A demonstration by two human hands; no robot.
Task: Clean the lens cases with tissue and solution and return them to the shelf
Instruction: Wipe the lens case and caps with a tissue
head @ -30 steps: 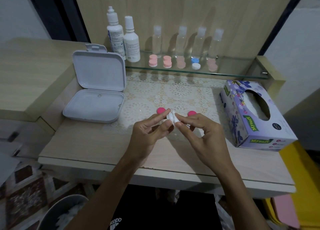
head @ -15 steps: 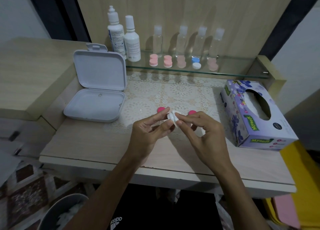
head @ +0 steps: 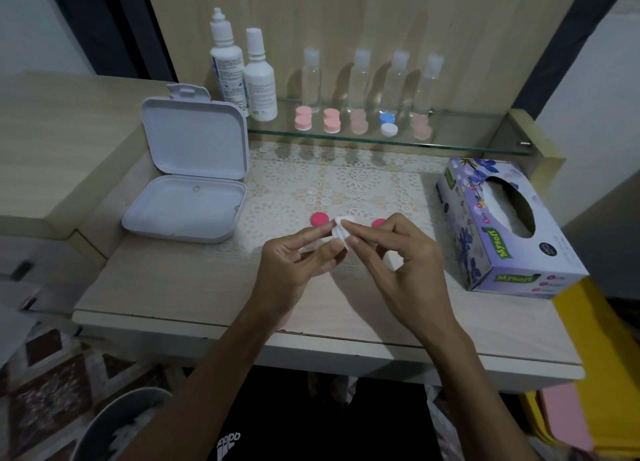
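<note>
head view: the left hand pinched a white lens case over the table, while the right hand pinched tissue against it. two pink caps lay on the lace mat, so this case looked mid-wipe. other cases already sat on the glass shelf.

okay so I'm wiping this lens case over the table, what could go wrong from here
1. The left hand pinches the white lens case only at its edge while the right hand rubs it with tissue; it could slip and drop.
2. The two loose pink caps lie just beyond your hands; a knock might send them rolling off the table.
</note>
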